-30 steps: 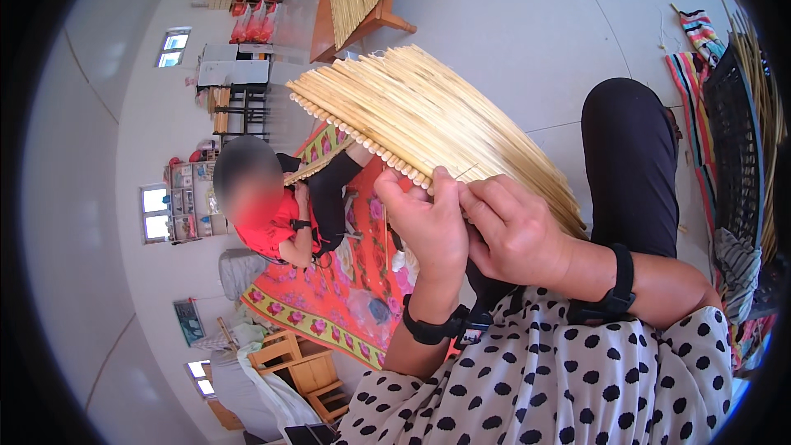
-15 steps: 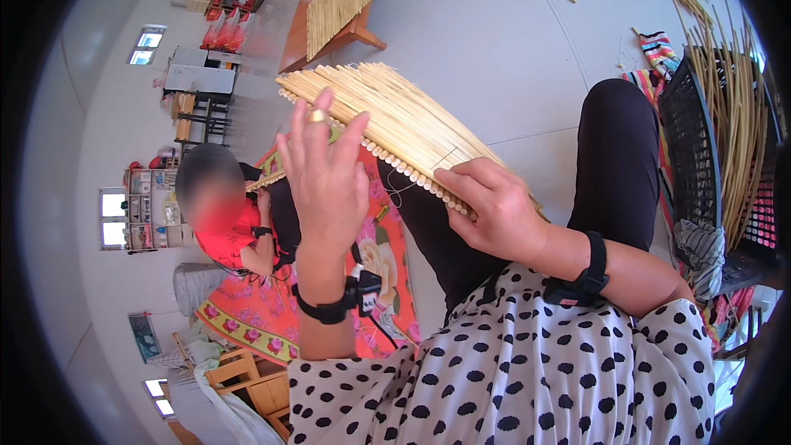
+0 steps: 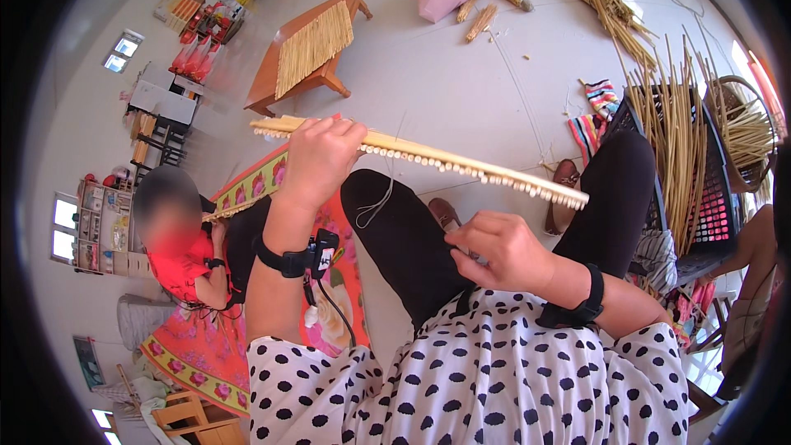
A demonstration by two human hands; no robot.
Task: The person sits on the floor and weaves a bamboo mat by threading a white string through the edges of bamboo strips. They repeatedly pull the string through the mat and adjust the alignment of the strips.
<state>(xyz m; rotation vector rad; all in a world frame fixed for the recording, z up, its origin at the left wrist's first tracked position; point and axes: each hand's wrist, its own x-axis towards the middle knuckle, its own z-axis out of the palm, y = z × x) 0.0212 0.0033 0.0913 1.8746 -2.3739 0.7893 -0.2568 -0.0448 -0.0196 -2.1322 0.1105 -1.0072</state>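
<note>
The left hand [image 3: 325, 152] is holding the stalk mat [image 3: 445, 163] near its left end, its grip closing round the row of pale stalks, and the mat is slanting nearly edge-on above the knees, its right end sitting lower. A thin thread [image 3: 383, 202] is looping down from the mat over the left thigh. The right hand [image 3: 507, 251] is hovering on the near side, apart from the mat, its fingers curling in a narrow grip; whether they are pinching anything, I cannot tell. Far left, another mat [image 3: 315, 48] is lying on a low wooden bench [image 3: 268, 74]; to the right, a black crate [image 3: 715, 173] is holding long stalks [image 3: 676, 156].
</note>
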